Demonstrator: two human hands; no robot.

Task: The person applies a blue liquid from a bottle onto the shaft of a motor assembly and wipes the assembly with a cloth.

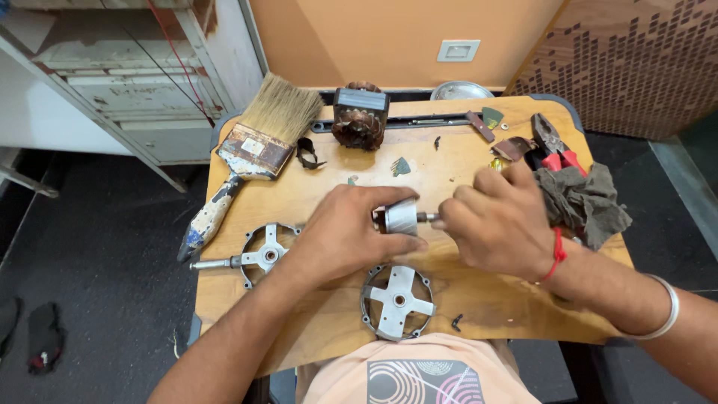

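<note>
Hands meet mid-bench: left hand (345, 232) fingers clasp a motor rotor (400, 217), right hand (490, 221) fingers pinch its shaft; two end covers (398, 301) lie detached nearby.

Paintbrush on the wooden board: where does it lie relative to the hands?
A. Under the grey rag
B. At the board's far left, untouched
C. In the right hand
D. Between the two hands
B: the paintbrush lies far left, clear of the left hand and right hand.
</note>
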